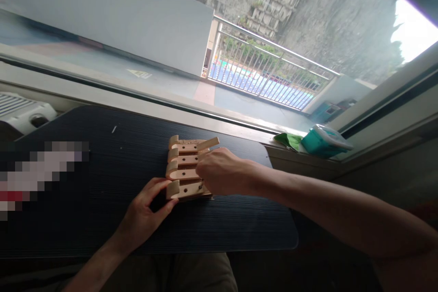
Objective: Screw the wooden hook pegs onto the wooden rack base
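Note:
A light wooden block with several parallel slats [184, 160] lies on the dark table. The slats have rounded left ends and small dark holes. My left hand [145, 205] grips the near left corner of this slatted wooden block, thumb on the near side and fingers behind. Over its right end my right hand [217, 171] is closed in a fist, fingers turned down; what it holds, if anything, is hidden. Just beyond that fist a flat wooden strip [209, 143] slants up to the right. The right part of the block is covered by my right hand.
The black table [112, 169] has a rounded right edge and a small white sliver [114, 129] on it. A teal box with a clear lid [323, 141] and a green cloth [289, 140] sit on the window sill. A white striped appliance [25, 112] stands at left.

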A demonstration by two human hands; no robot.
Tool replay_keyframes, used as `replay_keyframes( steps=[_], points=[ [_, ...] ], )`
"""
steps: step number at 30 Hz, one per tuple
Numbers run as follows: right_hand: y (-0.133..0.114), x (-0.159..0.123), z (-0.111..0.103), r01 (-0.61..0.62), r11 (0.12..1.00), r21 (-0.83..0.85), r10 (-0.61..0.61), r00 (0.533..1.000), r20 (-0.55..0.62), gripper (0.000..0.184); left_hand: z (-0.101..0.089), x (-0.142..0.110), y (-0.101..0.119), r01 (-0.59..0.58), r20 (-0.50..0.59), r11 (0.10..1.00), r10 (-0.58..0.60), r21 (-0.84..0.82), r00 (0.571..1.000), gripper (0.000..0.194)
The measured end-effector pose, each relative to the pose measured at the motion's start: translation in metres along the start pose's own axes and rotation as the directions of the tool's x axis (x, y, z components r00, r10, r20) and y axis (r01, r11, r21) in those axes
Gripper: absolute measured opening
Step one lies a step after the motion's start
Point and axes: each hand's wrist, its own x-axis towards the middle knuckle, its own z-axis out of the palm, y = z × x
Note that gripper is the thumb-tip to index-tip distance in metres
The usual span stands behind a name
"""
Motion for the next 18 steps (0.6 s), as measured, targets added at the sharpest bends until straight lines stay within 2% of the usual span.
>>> replay_keyframes(
  steps=[4, 7, 11, 13, 18],
  points=[
    [0.008, -0.003, -0.005, -0.163, 0.979, 0.124, 0.157, 0.986, 0.058, 0.019, 0.0, 0.001, 0.001, 0.0, -0.011, 1.0, 0.0, -0.012, 1.0, 0.028],
    [0.006, -0.008, -0.005, -0.189, 0.976, 0.106, 0.187, 0.982, 0.023, 0.017, -0.001, 0.002, 0.003, 0.005, -0.004, 1.0, -0.005, -0.006, 1.0, 0.028],
    [-0.001, -0.015, -0.001, -0.051, 0.999, -0.006, 0.051, 0.995, -0.084, 0.015, -0.001, 0.001, 0.002, 0.032, 0.01, 0.999, -0.032, 0.018, 0.999, 0.028],
    [-0.002, -0.018, 0.001, 0.031, 0.998, -0.063, -0.037, 0.995, -0.096, 0.017, -0.001, 0.0, 0.0, 0.034, 0.0, 0.999, -0.034, 0.042, 0.999, 0.028],
    [0.002, -0.017, 0.009, 0.169, 0.957, -0.234, -0.207, 0.967, -0.15, 0.026, 0.0, -0.002, -0.004, -0.017, -0.013, 0.997, 0.018, 0.077, 1.0, 0.023]
  ],
)
